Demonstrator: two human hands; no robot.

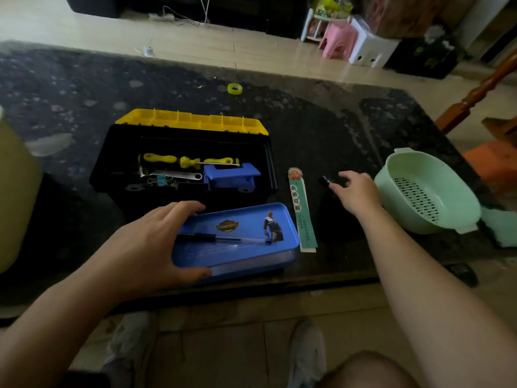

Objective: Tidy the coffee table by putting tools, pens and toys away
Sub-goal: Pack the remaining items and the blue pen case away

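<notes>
Pencil case: I see a shallow blue pencil case (pixel 237 242) lying open near the front edge of the dark coffee table (pixel 335 121), just in front of the toolbox.
Pen: a black pen (pixel 208 238) lies lengthwise inside the case.
Left hand: my left hand (pixel 148 242) is spread wide around the case's left end, fingers curled over its far rim and thumb pressed on its near rim.
Right hand: my right hand (pixel 356 191) is loosely open, palm down, fingertips at a small black object (pixel 325 181) on the table; I cannot tell what the object is, nor whether the fingers touch it.
Bookmark: a long green paper bookmark (pixel 302 214) lies flat between the case and my right hand, beside the case's right end.
Toolbox: a black toolbox (pixel 181 161) with a yellow lid stands open at mid-table, holding yellow-handled screwdrivers (pixel 187 161), a metal wrench (pixel 176 175) and a blue box (pixel 230 176).
Colander: a pale green colander (pixel 425 189) sits at the table's right edge.
Tape: a small yellow tape roll (pixel 234 88) lies near the far edge.
</notes>
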